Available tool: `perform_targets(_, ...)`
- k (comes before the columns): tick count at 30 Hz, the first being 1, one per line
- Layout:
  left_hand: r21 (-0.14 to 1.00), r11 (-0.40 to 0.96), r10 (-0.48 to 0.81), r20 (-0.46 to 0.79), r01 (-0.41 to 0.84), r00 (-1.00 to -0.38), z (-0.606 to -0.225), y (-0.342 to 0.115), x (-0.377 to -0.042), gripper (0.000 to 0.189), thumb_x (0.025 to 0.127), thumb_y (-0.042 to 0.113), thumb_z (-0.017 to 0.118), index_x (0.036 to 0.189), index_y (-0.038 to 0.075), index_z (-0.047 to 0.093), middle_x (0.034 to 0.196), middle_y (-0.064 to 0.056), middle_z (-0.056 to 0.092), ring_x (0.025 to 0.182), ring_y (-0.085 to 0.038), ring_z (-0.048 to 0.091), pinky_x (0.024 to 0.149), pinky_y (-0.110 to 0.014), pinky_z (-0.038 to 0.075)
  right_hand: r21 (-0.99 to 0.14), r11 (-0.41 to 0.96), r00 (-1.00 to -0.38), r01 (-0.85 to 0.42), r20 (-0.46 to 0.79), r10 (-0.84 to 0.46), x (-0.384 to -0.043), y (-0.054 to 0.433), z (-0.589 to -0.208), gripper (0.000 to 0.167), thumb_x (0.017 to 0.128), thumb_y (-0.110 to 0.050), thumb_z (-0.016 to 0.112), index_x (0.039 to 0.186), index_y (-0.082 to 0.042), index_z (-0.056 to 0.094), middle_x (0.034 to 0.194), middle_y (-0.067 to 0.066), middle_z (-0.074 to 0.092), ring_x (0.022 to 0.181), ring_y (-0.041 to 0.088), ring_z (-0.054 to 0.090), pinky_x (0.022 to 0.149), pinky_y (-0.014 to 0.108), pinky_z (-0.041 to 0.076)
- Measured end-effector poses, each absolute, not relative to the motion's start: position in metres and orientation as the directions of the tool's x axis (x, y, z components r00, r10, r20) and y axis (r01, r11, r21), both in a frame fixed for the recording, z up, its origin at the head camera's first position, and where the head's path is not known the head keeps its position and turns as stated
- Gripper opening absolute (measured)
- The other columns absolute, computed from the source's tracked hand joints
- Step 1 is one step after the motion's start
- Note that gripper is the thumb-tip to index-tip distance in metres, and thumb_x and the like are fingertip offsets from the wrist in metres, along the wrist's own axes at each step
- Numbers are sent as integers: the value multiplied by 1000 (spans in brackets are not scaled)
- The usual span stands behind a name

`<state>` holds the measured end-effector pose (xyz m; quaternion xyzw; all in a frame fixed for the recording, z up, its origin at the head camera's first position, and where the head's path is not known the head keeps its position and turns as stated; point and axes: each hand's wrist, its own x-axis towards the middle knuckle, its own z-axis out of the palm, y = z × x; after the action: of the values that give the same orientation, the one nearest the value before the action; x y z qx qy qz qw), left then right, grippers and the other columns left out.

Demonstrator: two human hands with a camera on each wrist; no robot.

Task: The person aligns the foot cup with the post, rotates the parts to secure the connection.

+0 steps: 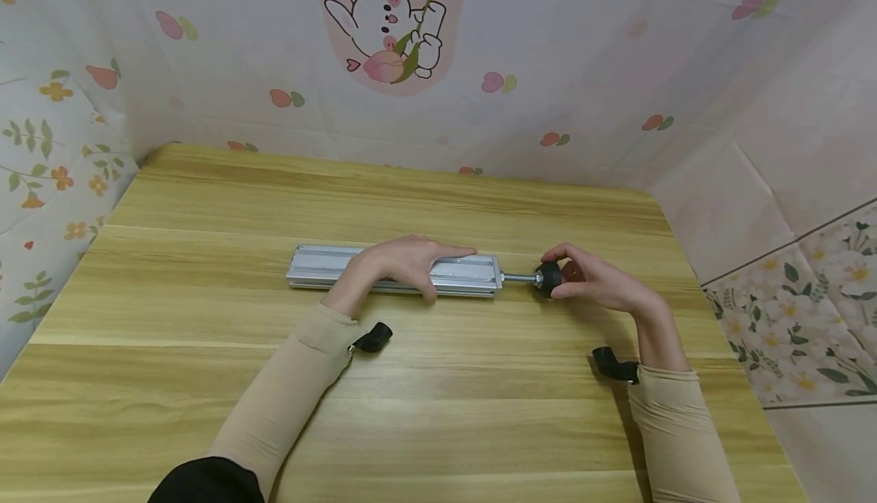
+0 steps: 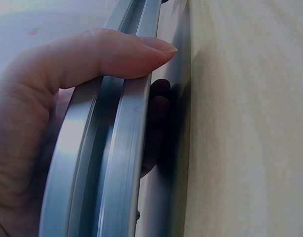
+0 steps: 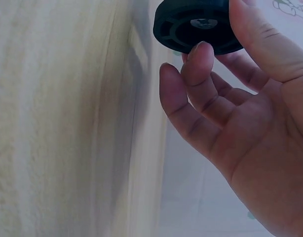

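Observation:
A silver aluminium profile (image 1: 466,275) with lengthwise grooves lies across the middle of the table. My left hand (image 1: 409,263) grips it from above, its thumb (image 2: 117,54) over the near grooved side in the left wrist view and other fingers on the far side. From the profile's right end a threaded rod (image 1: 519,278) sticks out, carrying a round black levelling foot (image 1: 547,280). With thumb and fingers my right hand (image 1: 599,281) pinches the foot's rim. In the right wrist view the foot's hollow underside (image 3: 203,29) shows a screw head at its centre.
The wood-grain table (image 1: 479,412) ends at a back wall hung with printed cloth (image 1: 582,54). More patterned cloth covers the left and right sides. A black wrist-camera mount (image 1: 373,338) juts from the left sleeve, another mount (image 1: 613,366) from the right.

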<state>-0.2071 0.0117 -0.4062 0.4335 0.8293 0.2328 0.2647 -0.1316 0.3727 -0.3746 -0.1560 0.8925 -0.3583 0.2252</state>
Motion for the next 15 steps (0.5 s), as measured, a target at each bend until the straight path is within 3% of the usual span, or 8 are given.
perform_targets(7, 620, 519, 840, -242, 589, -486, -405, 11, -207, 109, 68, 12, 75, 163, 37, 29, 136, 6, 59, 59, -12, 22, 58, -29, 28, -706, 699, -835, -118, -310, -454, -131, 373, -374, 52, 99, -19, 67, 144, -5, 45, 115, 14, 62, 90, 19, 62, 80, 25, 49)
perform_targets(11, 621, 519, 840, -244, 587, -484, -405, 11, -206, 109, 68, 12, 75, 163, 36, 28, 119, 5, 64, 59, -12, 23, 58, -29, 28, -697, 709, -852, -109, -302, -427, -132, 374, -375, 53, 96, -20, 71, 142, -6, 48, 115, 14, 63, 93, 19, 62, 80, 26, 50)
perform_targets(15, 621, 517, 842, -244, 589, -482, -405, 11, -207, 109, 68, 13, 75, 163, 37, 28, 110, 6, 65, 60, -12, 23, 59, -29, 28, -707, 702, -859, -84, -305, -410, -133, 374, -376, 61, 90, -20, 79, 141, -6, 48, 128, 15, 59, 103, 23, 62, 85, 25, 53)
